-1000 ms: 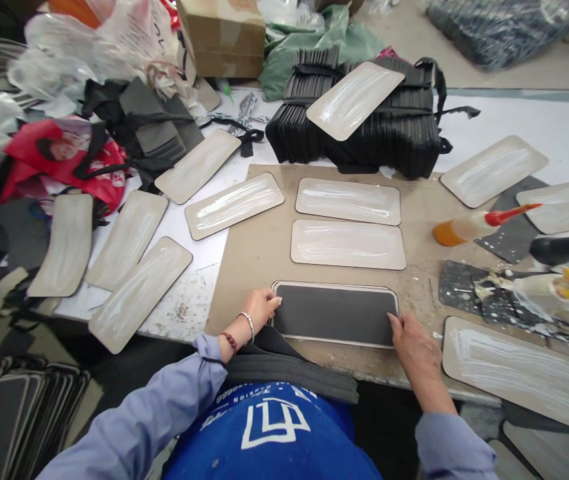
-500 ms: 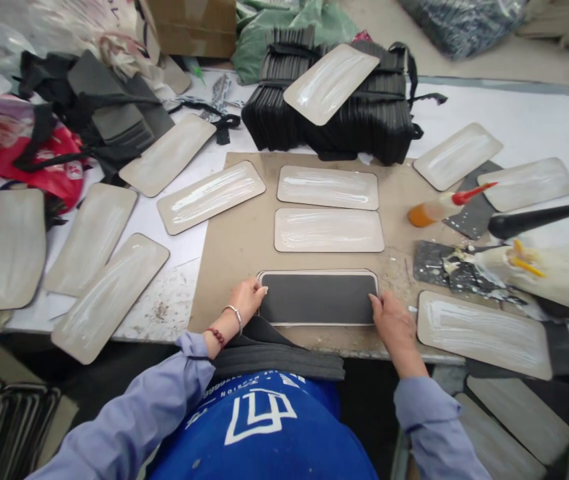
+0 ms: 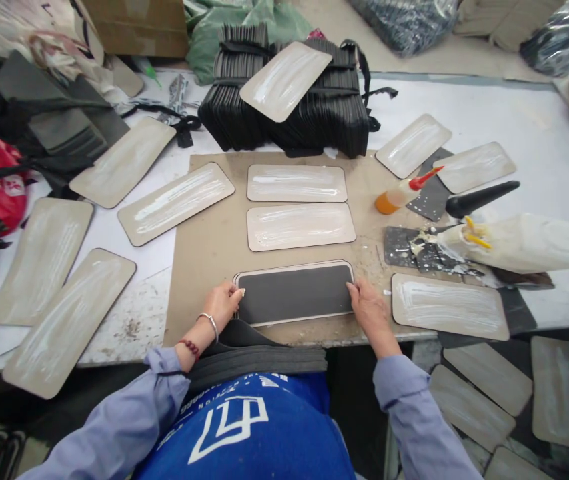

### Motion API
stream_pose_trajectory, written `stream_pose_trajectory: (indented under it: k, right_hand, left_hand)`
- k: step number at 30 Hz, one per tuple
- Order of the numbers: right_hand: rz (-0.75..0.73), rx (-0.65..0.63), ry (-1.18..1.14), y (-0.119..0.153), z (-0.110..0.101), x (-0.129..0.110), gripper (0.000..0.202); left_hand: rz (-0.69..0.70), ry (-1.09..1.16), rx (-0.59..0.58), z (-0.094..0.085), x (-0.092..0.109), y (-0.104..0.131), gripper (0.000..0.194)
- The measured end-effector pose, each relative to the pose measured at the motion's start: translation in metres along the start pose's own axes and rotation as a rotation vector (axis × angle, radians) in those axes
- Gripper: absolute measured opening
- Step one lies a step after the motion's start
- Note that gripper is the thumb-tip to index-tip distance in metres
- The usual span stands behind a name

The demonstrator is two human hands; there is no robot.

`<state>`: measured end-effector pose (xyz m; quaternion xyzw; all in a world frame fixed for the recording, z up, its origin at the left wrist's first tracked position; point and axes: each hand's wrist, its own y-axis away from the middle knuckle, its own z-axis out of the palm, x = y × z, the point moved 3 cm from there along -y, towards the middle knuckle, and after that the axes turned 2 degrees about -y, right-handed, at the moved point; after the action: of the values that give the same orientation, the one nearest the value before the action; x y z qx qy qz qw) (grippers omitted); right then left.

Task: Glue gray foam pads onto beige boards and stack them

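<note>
A dark grey rectangular panel with a pale border lies near the table's front edge, on top of one or more similar pale pieces. My left hand pinches its left end between thumb and fingers. At the right end, my right hand grips the panel the same way. Two pale panels with white, glossy streaks, an upper one and a lower one, lie just beyond it on the brown board. Dark strips of material rest at my waist.
Strapped black stack with a streaked panel on top stands at the back. To the right are an orange glue bottle, a black-handled tool and a white container. Streaked panels lie left and right.
The view has shifted to the right, so most objects appear farther left. Both hands still hold the panel's ends; it now looks slightly tilted, its right end higher in the picture.
</note>
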<state>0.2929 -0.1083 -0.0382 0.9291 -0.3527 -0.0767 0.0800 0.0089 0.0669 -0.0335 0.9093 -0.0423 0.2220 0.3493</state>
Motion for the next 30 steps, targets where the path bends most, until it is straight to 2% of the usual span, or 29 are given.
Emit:
stream_pose_trajectory:
  k: [8, 12, 17, 20, 26, 30]
  right_hand:
    - [0.044, -0.05, -0.023, -0.001, -0.007, -0.002, 0.026]
    - [0.015, -0.022, -0.029, -0.003, -0.003, 0.001, 0.029]
    - [-0.009, 0.006, -0.043, -0.005, 0.001, 0.004, 0.031]
    - [0.0, 0.001, -0.04, -0.005, 0.001, 0.004, 0.032]
    - [0.001, -0.015, -0.014, -0.005, -0.002, 0.001, 0.03]
    - [0.002, -0.021, 0.019, -0.004, -0.001, 0.001, 0.029]
  left_hand:
    - [-0.039, 0.114, -0.001, 0.002, -0.004, -0.003, 0.017]
    - [-0.074, 0.211, -0.026, 0.005, -0.008, -0.006, 0.017]
    - [-0.082, 0.232, -0.005, 0.006, -0.011, -0.007, 0.018]
    - [-0.064, 0.178, -0.005, 0.003, -0.006, -0.004, 0.018]
    - [0.039, -0.108, 0.033, -0.007, 0.007, -0.002, 0.021]
    - [-0.005, -0.073, 0.037, -0.009, 0.004, -0.004, 0.023]
